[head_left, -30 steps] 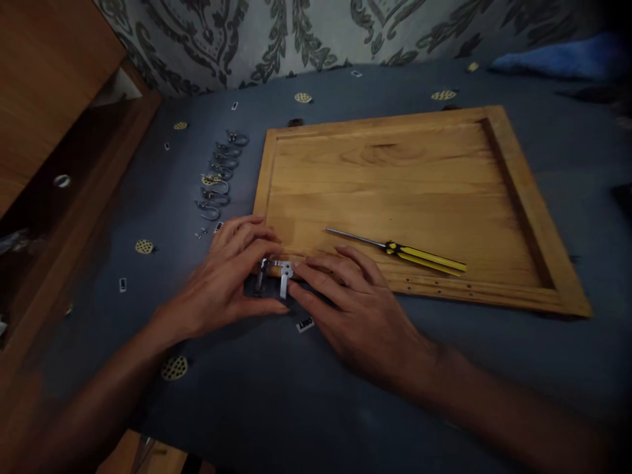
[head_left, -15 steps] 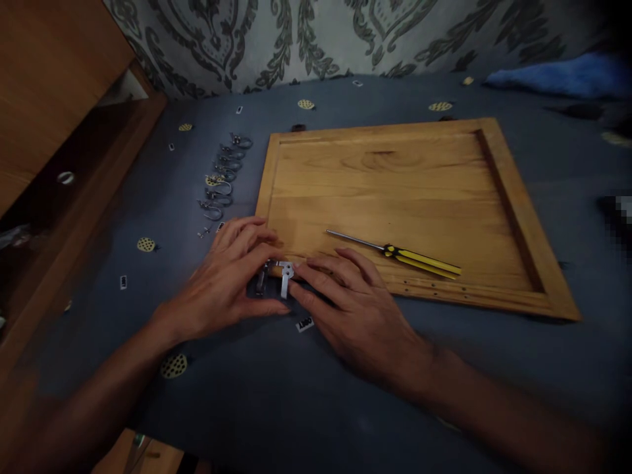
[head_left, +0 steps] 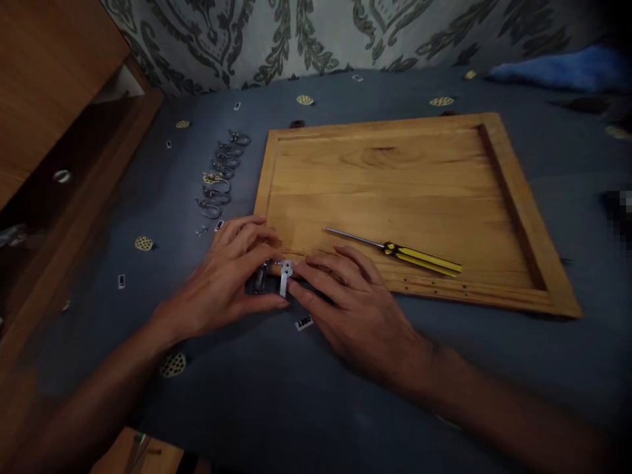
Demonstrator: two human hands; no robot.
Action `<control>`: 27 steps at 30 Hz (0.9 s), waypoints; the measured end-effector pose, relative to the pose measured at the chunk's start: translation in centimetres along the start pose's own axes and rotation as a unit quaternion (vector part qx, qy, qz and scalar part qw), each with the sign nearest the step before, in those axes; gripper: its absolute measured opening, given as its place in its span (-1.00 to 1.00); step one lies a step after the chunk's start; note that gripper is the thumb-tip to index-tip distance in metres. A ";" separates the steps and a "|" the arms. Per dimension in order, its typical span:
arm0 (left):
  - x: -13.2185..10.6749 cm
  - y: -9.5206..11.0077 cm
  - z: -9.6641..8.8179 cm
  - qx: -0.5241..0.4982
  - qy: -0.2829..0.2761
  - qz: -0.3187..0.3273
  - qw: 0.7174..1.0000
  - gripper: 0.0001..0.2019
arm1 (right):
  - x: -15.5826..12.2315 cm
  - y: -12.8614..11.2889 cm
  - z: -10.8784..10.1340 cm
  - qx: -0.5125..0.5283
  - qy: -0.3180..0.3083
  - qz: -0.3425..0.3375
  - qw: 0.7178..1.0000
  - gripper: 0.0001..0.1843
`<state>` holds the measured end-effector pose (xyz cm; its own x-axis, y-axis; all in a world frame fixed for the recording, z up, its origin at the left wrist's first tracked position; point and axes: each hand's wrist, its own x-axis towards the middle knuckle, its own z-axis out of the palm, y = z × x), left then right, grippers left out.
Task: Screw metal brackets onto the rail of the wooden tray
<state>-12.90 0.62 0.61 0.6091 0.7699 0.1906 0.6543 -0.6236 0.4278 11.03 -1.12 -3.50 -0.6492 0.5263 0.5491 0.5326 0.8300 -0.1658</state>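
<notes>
A framed wooden board lies on the blue patterned cloth. At its front left edge is a silvery metal hook, its flat plate with small holes against the wood and its curved part hanging off the edge. My left hand curls round the hook from the left, thumb below and fingers above. From the right, the fingertips of my right hand press at the hook's plate. A screwdriver with a yellow and black handle rests on the board, right of my hands.
Several similar hooks lie in a row left of the board, with tiny screws by the nearest one. Small holes dot the board's front rail. Wooden furniture stands at the left. A blue cloth lies at the back right.
The view has shifted very slightly. Both hands stay at the hook, almost still, and the hook sits at nearly the same spot on the board's edge.
</notes>
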 end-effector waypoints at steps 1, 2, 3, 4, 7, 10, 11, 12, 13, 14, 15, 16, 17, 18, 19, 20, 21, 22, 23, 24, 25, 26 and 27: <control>0.0 0.0 0.0 0.002 -0.001 0.000 1.000 -0.59 | 0.0 0.0 0.0 -0.001 0.001 0.000 1.000 -0.69; 0.0 0.0 -0.1 0.005 -0.003 -0.001 1.000 -0.59 | 0.0 0.0 0.0 -0.002 0.002 -0.001 1.000 -0.68; 0.1 0.1 -0.1 0.008 -0.005 -0.002 1.000 -0.58 | 0.0 0.0 0.0 -0.005 0.001 -0.003 1.000 -0.67; 0.1 0.1 -0.1 0.010 -0.006 -0.003 1.000 -0.56 | 0.0 0.1 0.0 -0.008 -0.001 -0.003 1.000 -0.67; 0.1 0.2 -0.1 0.008 -0.003 0.003 1.000 -0.56 | 0.0 0.1 0.0 -0.009 -0.006 -0.004 1.000 -0.68; 0.0 0.1 0.0 -0.003 0.002 0.002 1.000 -0.59 | 0.0 0.0 0.0 -0.005 -0.003 -0.004 1.000 -0.68; 0.0 0.1 0.0 -0.008 0.003 0.000 1.000 -0.60 | 0.1 0.0 0.0 -0.005 -0.002 -0.004 1.000 -0.68; 0.0 0.1 0.1 -0.013 0.004 -0.002 1.000 -0.60 | 0.1 0.0 0.0 -0.007 -0.001 -0.002 1.000 -0.68; 0.0 0.1 0.1 -0.016 0.005 -0.003 1.000 -0.60 | 0.1 0.0 0.0 -0.009 -0.004 0.000 1.000 -0.69; 0.0 0.1 0.1 -0.017 0.006 -0.002 1.000 -0.61 | 0.1 0.0 0.0 -0.009 -0.006 0.001 1.000 -0.70; 0.0 0.1 0.1 -0.016 0.006 0.000 1.000 -0.61 | 0.1 0.0 0.0 -0.009 -0.007 0.001 1.000 -0.70; 0.0 0.2 0.1 -0.014 0.005 0.001 1.000 -0.62 | 0.1 0.0 0.0 -0.008 -0.007 -0.001 1.000 -0.70; 0.1 0.2 0.1 -0.011 0.005 0.003 1.000 -0.62 | 0.1 0.0 -0.1 -0.007 -0.007 -0.002 1.000 -0.70; 0.1 0.2 0.1 -0.009 0.006 0.005 1.000 -0.62 | 0.1 0.0 -0.1 -0.006 -0.006 -0.004 1.000 -0.69; 0.1 0.2 0.1 -0.007 0.007 0.008 1.000 -0.62 | 0.1 0.0 -0.1 -0.005 -0.005 -0.004 1.000 -0.68; 0.1 0.2 0.1 -0.004 0.009 0.012 1.000 -0.61 | 0.1 0.0 -0.1 -0.004 -0.004 -0.003 1.000 -0.68; 0.1 0.2 0.1 -0.002 0.011 0.014 1.000 -0.61 | 0.1 0.0 -0.1 -0.005 -0.005 -0.001 1.000 -0.69; 0.1 0.2 0.1 -0.001 0.013 0.015 1.000 -0.61 | 0.0 0.0 -0.1 -0.005 -0.006 0.000 1.000 -0.70; 0.1 0.1 0.1 0.000 0.013 0.015 1.000 -0.61 | 0.0 0.0 -0.1 -0.006 -0.007 0.001 1.000 -0.70; 0.1 0.1 0.1 0.000 0.013 0.013 1.000 -0.62 | 0.0 0.0 -0.1 -0.007 -0.006 0.002 1.000 -0.70; 0.1 0.1 0.1 0.000 0.012 0.012 1.000 -0.62 | 0.0 0.0 -0.1 -0.009 -0.007 0.002 1.000 -0.69; 0.1 0.1 0.1 0.000 0.011 0.011 1.000 -0.62 | 0.0 0.0 -0.1 -0.011 -0.006 0.001 1.000 -0.68; 0.1 0.0 0.2 0.000 0.010 0.010 1.000 -0.61 | 0.0 0.0 -0.1 -0.012 -0.006 0.001 1.000 -0.67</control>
<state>-12.74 0.65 0.52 0.6126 0.7603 0.2159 0.6425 -0.6381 0.4243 11.09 -1.17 -3.45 -0.6546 0.5308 0.5383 0.5471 0.8240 -0.1473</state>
